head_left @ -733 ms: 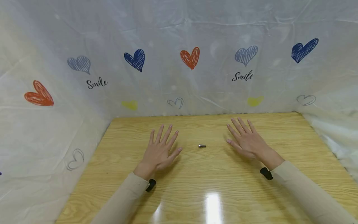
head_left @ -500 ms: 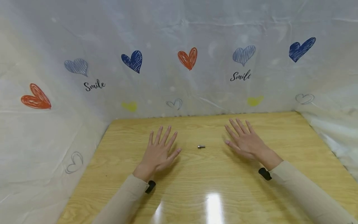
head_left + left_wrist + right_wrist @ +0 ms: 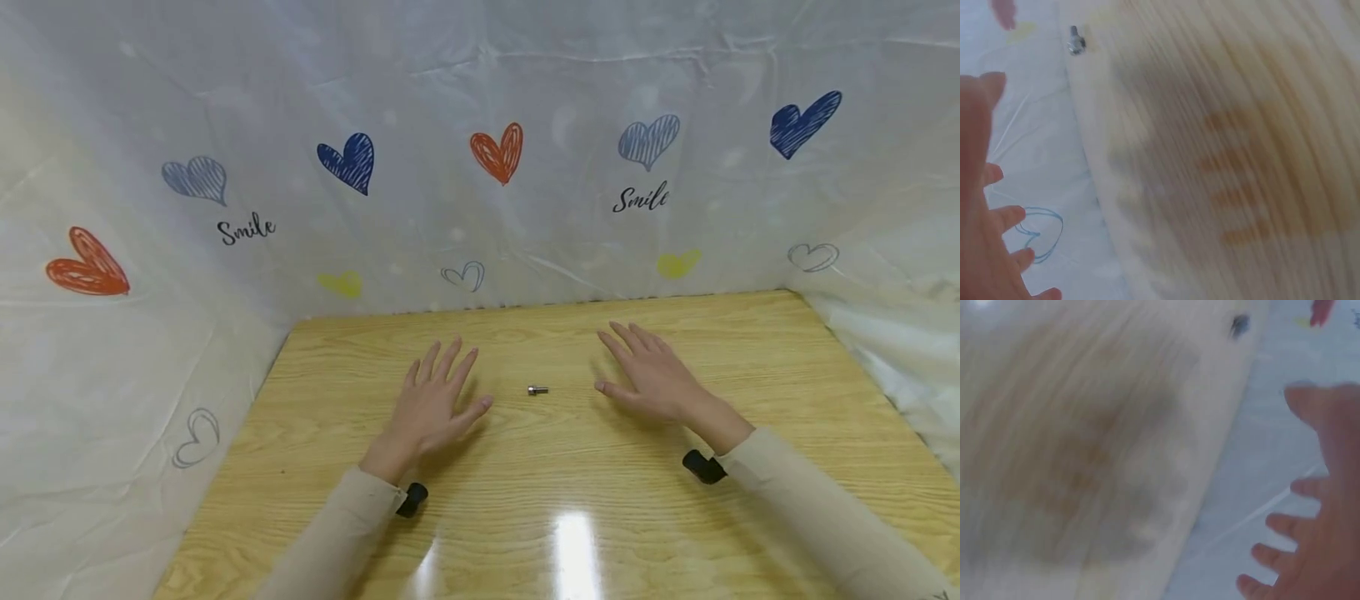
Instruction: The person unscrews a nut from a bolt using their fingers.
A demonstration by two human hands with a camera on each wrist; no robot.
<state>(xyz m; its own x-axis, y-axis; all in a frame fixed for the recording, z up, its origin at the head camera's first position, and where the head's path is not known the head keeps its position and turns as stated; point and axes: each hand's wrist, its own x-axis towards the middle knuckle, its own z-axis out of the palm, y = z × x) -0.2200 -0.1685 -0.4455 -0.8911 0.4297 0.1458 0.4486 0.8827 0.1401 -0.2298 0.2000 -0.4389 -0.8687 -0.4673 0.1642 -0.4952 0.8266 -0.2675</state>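
Observation:
A small silvery screw (image 3: 537,390) with a cylindrical head lies on its side on the wooden table, head toward the left. To its left, my left hand (image 3: 429,408) hovers palm down with fingers spread and holds nothing. On the other side my right hand (image 3: 654,379) is held over the table, fingers extended and slightly bent, also with nothing in it. In the left wrist view the screw (image 3: 1076,41) shows near the top, beyond the thumb. It appears blurred as a dark screw (image 3: 1239,326) in the right wrist view.
The light wood table (image 3: 495,500) reaches back to a pale curtain (image 3: 420,233) printed with hearts and "Smile" lettering. Curtain also hangs along the left and right sides. Black bands (image 3: 703,467) sit at both wrists.
The fingers of both hands have bent a little from their flatter spread. My right hand has shifted slightly left. The screw stays on the table; the head view has moved slightly.

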